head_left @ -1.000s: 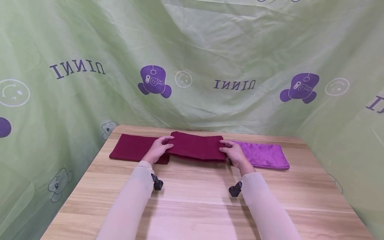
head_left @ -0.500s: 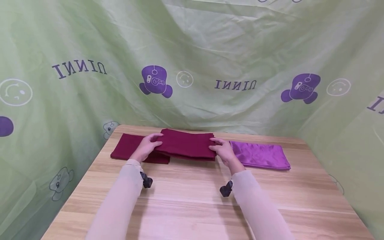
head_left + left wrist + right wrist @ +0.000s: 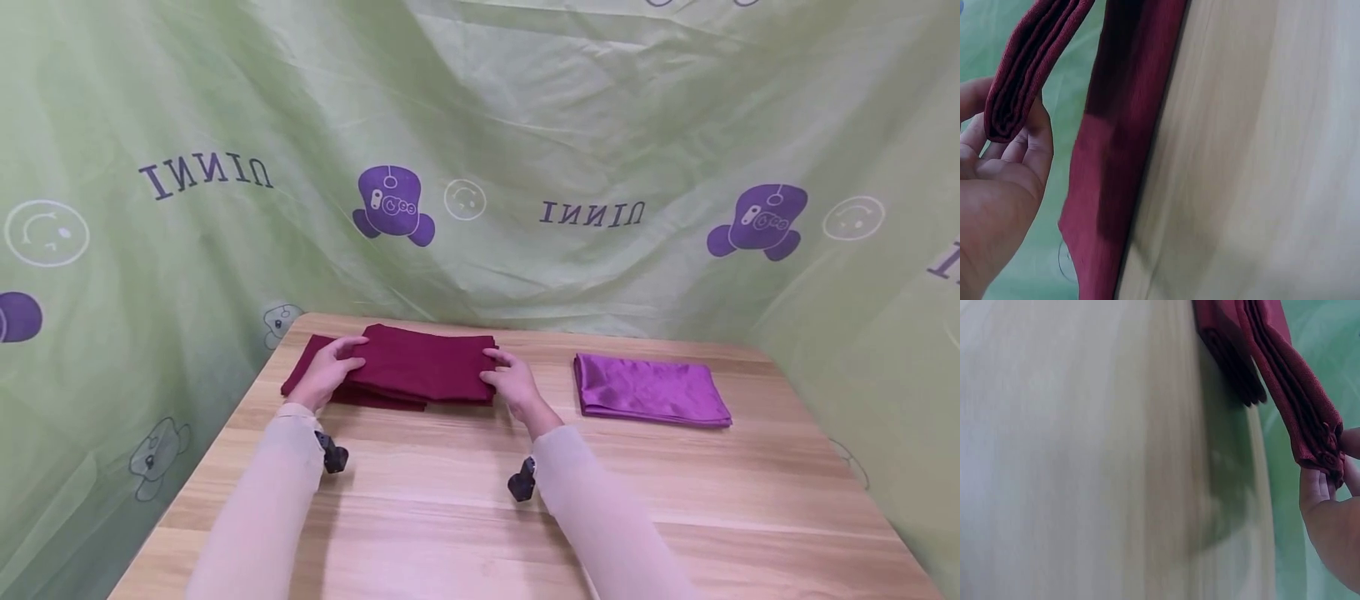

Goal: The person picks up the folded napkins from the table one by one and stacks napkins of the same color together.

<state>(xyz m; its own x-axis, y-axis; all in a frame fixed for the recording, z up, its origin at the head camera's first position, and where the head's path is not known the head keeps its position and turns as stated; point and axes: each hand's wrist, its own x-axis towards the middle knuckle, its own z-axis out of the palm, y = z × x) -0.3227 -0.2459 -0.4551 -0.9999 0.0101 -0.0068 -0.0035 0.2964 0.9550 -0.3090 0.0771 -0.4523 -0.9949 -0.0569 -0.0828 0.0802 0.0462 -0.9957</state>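
Between both hands a folded maroon cloth (image 3: pixel 427 365) is held up off the table, level and layered. My left hand (image 3: pixel 322 375) pinches its left end, thumb and fingers on either side of the folds, as the left wrist view shows. The right end is pinched by my right hand (image 3: pixel 516 388); in the right wrist view the stacked layers (image 3: pixel 1294 406) stick out past those fingers. Below and partly hidden by it, a second folded maroon cloth (image 3: pixel 302 367) lies flat on the table. A gap separates the two cloths in both wrist views.
A folded shiny purple cloth (image 3: pixel 652 390) lies at the back right of the wooden table (image 3: pixel 450 500). Behind the table's far edge hangs a green printed curtain (image 3: pixel 510 108), which also runs down both sides.
Both hands have carried the held maroon cloth leftward, from the middle of the table to over the second maroon cloth. The purple cloth, previously partly covered by the right hand, is now fully visible.
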